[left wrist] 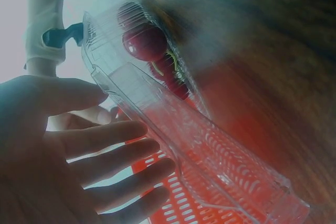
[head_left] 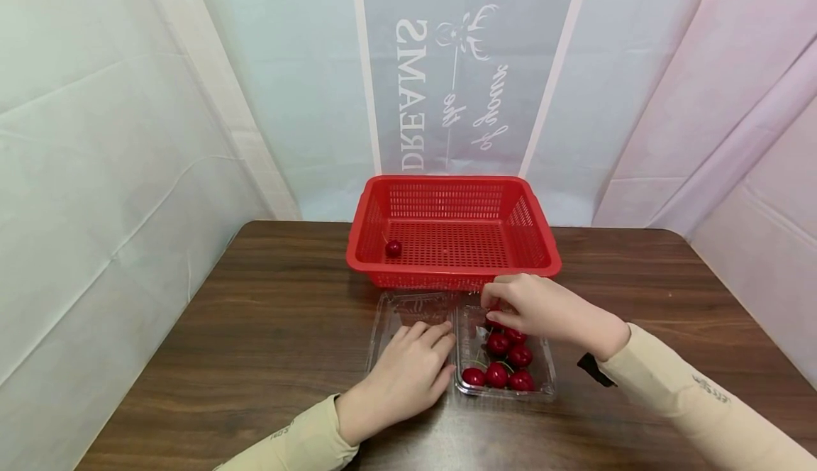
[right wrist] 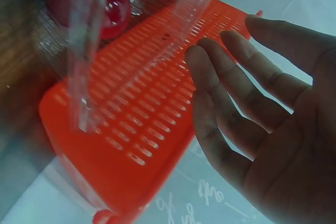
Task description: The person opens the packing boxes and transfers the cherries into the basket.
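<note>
A clear plastic clamshell box [head_left: 462, 379] lies unfolded, several dark red cherries [head_left: 498, 344] in its right half. My left hand [head_left: 408, 368] rests at the left half, near the fold. In the left wrist view its fingers [left wrist: 121, 158] are fairly straight along the clear plastic edge. My right hand [head_left: 530, 304] hangs over the far end of the cherries, fingertips pointing down and partly covering one. Its fingers [right wrist: 231, 85] look loosely bent in the right wrist view, thumb apart, no cherry visible between them.
Just behind the box stands a red perforated basket [head_left: 453, 272], with a single stemmed cherry [head_left: 393, 248] at its left side. Both are on a dark wooden table [head_left: 274, 329]. Pale printed fabric [head_left: 440, 67] hangs behind and at the sides.
</note>
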Demonstrator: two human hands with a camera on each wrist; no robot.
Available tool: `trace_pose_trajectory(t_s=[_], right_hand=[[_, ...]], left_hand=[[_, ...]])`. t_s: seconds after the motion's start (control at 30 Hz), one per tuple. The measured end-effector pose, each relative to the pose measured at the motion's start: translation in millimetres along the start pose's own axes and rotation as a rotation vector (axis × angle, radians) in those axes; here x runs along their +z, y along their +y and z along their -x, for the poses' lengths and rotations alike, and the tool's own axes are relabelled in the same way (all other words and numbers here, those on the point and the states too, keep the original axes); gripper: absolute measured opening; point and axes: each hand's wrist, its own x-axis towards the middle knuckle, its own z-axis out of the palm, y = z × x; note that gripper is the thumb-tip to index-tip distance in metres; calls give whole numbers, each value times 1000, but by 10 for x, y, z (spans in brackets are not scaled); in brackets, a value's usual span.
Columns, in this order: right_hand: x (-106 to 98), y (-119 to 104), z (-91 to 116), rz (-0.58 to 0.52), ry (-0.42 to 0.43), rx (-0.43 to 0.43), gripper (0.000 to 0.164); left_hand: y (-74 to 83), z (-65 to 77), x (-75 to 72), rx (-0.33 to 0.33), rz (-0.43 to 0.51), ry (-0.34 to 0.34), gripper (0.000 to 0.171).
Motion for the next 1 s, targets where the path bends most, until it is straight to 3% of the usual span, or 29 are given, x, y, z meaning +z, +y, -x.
trace_pose_trajectory(t_s=[0.6,1.0], right_hand=[[169,16,136,28,-80,70,9],[243,4,155,71,-84,54,14]], left_hand=[[2,0,-12,-6,3,-6,35],[-1,-1,1,-10,4,-18,35]])
